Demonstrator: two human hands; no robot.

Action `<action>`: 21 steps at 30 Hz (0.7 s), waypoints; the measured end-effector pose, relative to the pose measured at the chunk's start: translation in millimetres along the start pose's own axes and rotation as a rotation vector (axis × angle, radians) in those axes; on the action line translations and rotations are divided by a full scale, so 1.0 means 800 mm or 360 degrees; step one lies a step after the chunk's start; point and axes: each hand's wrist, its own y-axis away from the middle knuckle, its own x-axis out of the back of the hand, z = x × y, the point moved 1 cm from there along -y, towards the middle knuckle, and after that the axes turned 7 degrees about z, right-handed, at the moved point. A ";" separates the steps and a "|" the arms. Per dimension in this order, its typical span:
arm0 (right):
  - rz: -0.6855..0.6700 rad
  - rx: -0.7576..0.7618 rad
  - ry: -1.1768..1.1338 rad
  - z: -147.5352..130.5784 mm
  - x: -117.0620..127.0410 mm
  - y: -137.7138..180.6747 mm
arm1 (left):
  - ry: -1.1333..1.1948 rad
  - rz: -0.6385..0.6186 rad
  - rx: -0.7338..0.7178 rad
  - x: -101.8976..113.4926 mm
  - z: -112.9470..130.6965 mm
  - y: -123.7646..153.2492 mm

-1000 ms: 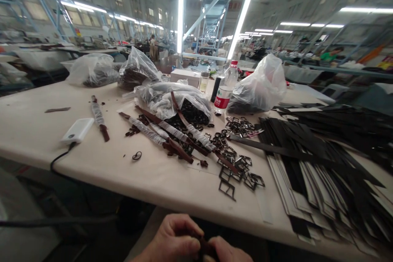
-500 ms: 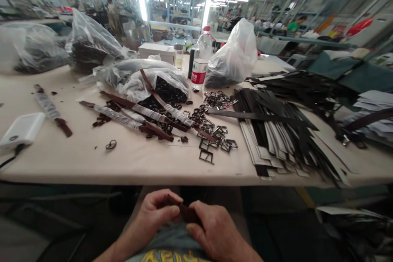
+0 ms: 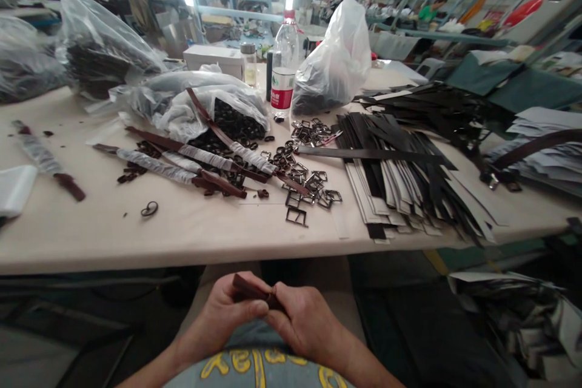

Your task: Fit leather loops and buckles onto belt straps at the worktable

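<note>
Over my lap, just below the table edge, both hands are closed on a short dark brown strap (image 3: 248,288). My left hand (image 3: 231,306) pinches it between thumb and fingers, with a flat end sticking up past the fingers. Right beside it, my right hand (image 3: 302,318) grips the other part, and its fingers cover most of that end. The two hands touch or nearly touch. On the table ahead lie loose metal buckles (image 3: 296,216) and brown straps wrapped in white film (image 3: 157,165). A single dark loop (image 3: 149,209) sits apart from them.
Black straps with pale backing (image 3: 386,176) are piled at the right, near the table's front edge (image 3: 182,257). Plastic bags (image 3: 336,63), a bottle (image 3: 282,82) and a white box (image 3: 213,60) stand farther back. A person in green (image 3: 430,11) is in the distance.
My view has shifted slightly right and down. My hands have drawn closer together, and more of the brown strap's flat end shows above my left hand.
</note>
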 end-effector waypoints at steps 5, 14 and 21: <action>-0.0096 -0.0159 0.0126 0.000 0.016 0.009 | -0.0066 0.0227 -0.0017 0.009 0.013 0.002; -0.0222 -0.0081 0.0226 -0.012 0.009 0.004 | -0.0003 0.0090 0.0026 0.005 0.011 0.007; -0.0256 -0.0037 0.0132 -0.018 0.006 0.001 | -0.0007 -0.0038 0.0091 -0.008 0.006 0.010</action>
